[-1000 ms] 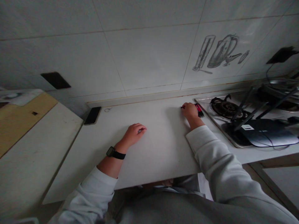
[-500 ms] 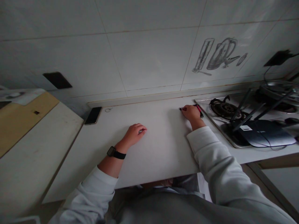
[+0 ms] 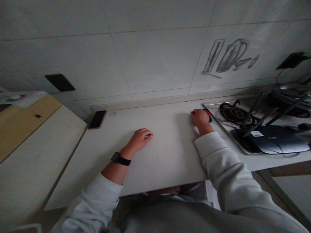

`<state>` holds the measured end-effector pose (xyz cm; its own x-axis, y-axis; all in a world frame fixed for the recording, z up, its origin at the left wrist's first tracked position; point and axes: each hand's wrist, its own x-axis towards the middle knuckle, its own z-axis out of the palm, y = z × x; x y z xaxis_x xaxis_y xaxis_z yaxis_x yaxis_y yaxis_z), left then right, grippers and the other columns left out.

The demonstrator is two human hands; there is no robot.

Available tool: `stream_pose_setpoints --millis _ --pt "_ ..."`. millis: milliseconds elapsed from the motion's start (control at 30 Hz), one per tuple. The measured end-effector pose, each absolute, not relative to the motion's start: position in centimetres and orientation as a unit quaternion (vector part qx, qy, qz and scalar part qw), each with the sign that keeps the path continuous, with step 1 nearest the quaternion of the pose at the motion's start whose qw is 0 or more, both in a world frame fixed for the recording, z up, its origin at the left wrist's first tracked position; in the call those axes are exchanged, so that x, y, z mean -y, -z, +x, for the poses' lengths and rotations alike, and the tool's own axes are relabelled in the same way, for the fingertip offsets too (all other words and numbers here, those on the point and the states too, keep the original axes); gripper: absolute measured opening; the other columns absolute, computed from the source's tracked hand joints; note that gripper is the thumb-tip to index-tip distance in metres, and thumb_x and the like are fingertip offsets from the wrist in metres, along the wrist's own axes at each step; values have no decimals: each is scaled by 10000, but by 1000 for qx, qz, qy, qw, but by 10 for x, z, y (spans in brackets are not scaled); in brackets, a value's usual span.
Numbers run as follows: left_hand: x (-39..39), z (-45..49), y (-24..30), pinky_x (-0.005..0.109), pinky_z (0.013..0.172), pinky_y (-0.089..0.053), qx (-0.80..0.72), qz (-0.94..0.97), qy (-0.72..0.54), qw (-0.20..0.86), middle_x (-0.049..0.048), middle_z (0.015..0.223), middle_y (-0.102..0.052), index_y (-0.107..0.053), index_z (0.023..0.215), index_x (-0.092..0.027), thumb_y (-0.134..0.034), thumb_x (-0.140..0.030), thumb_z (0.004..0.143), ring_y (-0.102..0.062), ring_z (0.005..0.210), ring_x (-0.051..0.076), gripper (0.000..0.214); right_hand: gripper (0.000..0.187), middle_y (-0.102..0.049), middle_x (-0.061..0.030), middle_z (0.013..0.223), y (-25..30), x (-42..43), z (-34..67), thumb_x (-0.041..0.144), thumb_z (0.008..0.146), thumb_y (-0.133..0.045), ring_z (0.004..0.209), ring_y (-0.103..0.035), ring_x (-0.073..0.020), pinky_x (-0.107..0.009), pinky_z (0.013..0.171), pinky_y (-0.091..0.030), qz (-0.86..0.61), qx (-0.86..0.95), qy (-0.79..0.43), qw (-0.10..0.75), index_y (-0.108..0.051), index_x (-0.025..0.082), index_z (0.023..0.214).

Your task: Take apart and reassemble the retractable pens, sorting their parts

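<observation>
My right hand (image 3: 200, 117) rests at the back right of the white countertop (image 3: 167, 145), its fingers curled in. Past the wrist side of this hand, a slim red-and-black thing (image 3: 208, 115) sticks out beside the stove's edge; the hand hides the rest of it. Whatever the fingertips hold is out of sight. My left hand (image 3: 140, 139) lies on the middle of the counter with thumb and fingers closed together. A small greyish spot shows between them, too small to name. A black watch (image 3: 117, 157) is on the left wrist.
A phone (image 3: 97, 119) and a small ring-shaped item (image 3: 112, 114) lie at the back left. On the right, a gas stove (image 3: 233, 113) bears a black router (image 3: 279, 139) with raised antennas. A cream board-like box (image 3: 36, 155) stands at the left.
My right hand's fingers have curled in slightly, and the small dark tip seen at them earlier is hidden now. My left hand has stayed put.
</observation>
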<state>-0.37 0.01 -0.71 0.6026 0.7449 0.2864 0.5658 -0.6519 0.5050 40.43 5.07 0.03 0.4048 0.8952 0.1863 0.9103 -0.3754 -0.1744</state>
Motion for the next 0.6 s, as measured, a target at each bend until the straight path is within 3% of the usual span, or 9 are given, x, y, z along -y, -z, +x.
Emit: stream_pose_setpoints --millis 233,600 --pt "1 -2 6 340 891 -508 -372 878 -245 178 42 993 -742 -750 989 -208 -608 -242 977 -657 937 189 146 296 -722 -175 1162 -2 -49 407 270 920 -600 1034 -692 -264 -326 832 -528 -823 558 19 107 -780 198 1144" --pt "1 -2 11 358 920 -513 -363 887 -240 153 50 1025 -739 -745 1027 -207 -658 -224 951 -659 963 194 116 289 -745 -176 1092 5 -55 417 185 889 -590 985 -700 -255 -335 851 -506 -804 585 35 98 -799 174 1088"
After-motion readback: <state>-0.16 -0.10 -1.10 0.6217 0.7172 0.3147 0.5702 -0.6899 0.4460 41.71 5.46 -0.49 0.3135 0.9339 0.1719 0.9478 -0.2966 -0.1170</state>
